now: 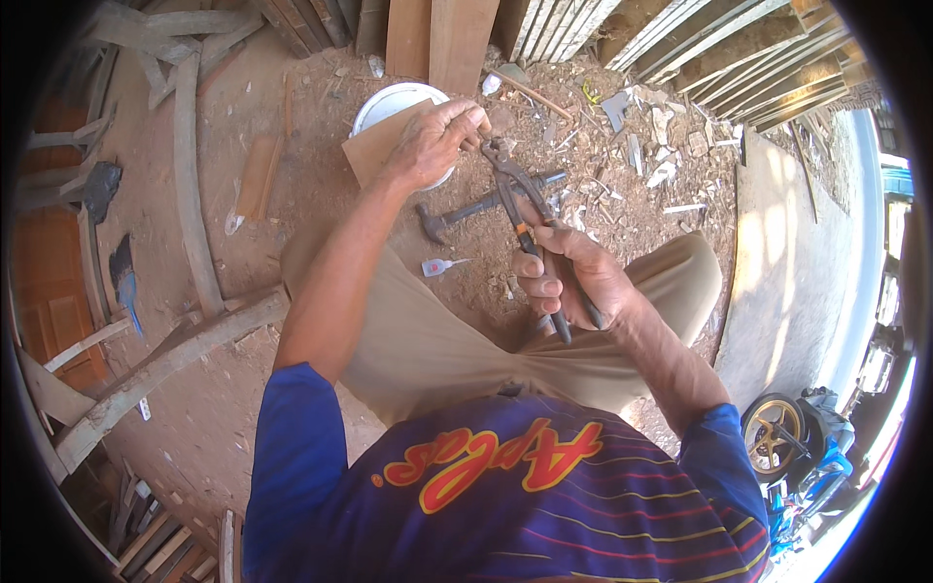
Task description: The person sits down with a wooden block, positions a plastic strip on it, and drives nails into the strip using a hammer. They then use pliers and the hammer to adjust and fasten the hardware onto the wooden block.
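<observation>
My right hand (571, 274) is wrapped around the handles of a pair of pincers (508, 183), which have dark grips with an orange band. The jaws point away from me, close to the fingertips of my left hand (434, 146). That hand is closed in a pinch at the jaws; whatever is between its fingers is too small to make out. Under its wrist lies a flat brown board (374, 148), resting across a round white bucket (387, 100). A claw hammer (434, 225) lies on the dirt below the pincers, partly hidden by them. Nearer me is a small white squeeze bottle (436, 266) with a thin nozzle.
Wood chips and scraps (666, 146) litter the dirt floor ahead and right. Planks (465, 44) stand at the far side. Curved timber pieces (194, 185) lie on the left, with a blue-handled brush (126, 282) beyond. A motorcycle wheel (775, 437) shows at lower right.
</observation>
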A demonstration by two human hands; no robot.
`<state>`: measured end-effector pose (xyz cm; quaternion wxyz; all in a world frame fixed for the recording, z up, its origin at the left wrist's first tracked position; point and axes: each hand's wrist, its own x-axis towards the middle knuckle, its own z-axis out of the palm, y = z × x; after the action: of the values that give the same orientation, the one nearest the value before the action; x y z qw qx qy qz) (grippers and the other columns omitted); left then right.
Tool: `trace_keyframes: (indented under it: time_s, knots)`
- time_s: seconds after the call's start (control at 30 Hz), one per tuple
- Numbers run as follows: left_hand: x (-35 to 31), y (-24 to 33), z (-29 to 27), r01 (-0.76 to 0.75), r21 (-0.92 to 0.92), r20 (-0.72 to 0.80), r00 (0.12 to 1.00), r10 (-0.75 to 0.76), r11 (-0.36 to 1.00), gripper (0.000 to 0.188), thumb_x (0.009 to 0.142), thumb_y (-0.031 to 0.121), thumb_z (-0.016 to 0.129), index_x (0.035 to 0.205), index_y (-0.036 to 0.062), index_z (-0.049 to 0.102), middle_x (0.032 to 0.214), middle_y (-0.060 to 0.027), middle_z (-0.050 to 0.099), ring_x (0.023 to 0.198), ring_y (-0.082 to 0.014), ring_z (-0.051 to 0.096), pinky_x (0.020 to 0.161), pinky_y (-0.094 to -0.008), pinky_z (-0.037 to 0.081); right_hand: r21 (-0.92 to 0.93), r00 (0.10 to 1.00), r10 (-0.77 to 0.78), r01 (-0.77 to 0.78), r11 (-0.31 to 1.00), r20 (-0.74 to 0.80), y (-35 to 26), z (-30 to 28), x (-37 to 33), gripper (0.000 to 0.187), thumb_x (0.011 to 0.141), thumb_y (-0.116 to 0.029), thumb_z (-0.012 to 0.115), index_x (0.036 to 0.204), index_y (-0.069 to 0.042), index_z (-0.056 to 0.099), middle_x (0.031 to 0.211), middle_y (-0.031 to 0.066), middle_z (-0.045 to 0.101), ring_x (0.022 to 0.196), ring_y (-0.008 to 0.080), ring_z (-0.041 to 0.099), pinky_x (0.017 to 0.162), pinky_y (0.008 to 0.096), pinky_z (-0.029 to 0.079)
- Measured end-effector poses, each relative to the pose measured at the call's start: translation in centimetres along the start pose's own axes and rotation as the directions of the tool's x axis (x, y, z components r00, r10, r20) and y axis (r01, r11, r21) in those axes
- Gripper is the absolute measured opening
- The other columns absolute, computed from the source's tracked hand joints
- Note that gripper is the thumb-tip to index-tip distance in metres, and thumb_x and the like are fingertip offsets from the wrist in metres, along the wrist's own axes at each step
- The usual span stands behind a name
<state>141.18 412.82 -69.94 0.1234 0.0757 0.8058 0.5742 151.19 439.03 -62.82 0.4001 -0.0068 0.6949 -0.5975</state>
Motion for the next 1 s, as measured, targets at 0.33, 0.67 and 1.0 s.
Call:
trace_keyframes:
  time_s: [0.33,0.67,1.0]
  knots:
    - [-0.1,0.3,-3.5,0.146,-0.250,-0.110,0.978,-0.178,0.957,0.043,0.110,0.043,0.048,0.112,0.0053,0.068,0.105,-0.0068,0.068,0.094,-0.0135,0.063,0.087,-0.0306,0.054,-0.809,0.991,-0.122,0.112,0.577,0.051,0.9,0.2,-4.1,0.067,0.100,-0.012,0.052,0.163,-0.018,0.031,0.087,0.0205,0.067,0.076,0.0351,0.069,0.075,0.0486,0.056]
    - [-0.2,0.2,-3.1,0.240,-0.611,0.072,0.966,-0.249,0.755,0.039,0.114,0.036,0.042,0.115,0.0065,0.067,0.120,-0.0103,0.068,0.101,-0.0141,0.064,0.096,-0.0282,0.056,-0.554,0.975,-0.140,0.022,0.832,-0.171,-2.3,-1.0,-3.8,0.061,0.100,-0.012,0.051,0.159,-0.008,0.037,0.099,0.0308,0.069,0.096,0.0458,0.069,0.084,0.0517,0.050]
    - [-1.1,-1.7,-7.6,0.096,-0.416,-0.164,0.970,-0.179,0.904,0.043,0.105,0.043,0.060,0.121,0.0029,0.066,0.124,-0.0083,0.070,0.097,-0.0116,0.066,0.086,-0.0289,0.056,-0.506,0.959,-0.242,0.137,0.852,-0.148,-4.8,-1.7,8.1,0.048,0.100,-0.028,0.052,0.136,0.004,0.055,0.094,0.0269,0.069,0.088,0.0386,0.069,0.083,0.0474,0.052]
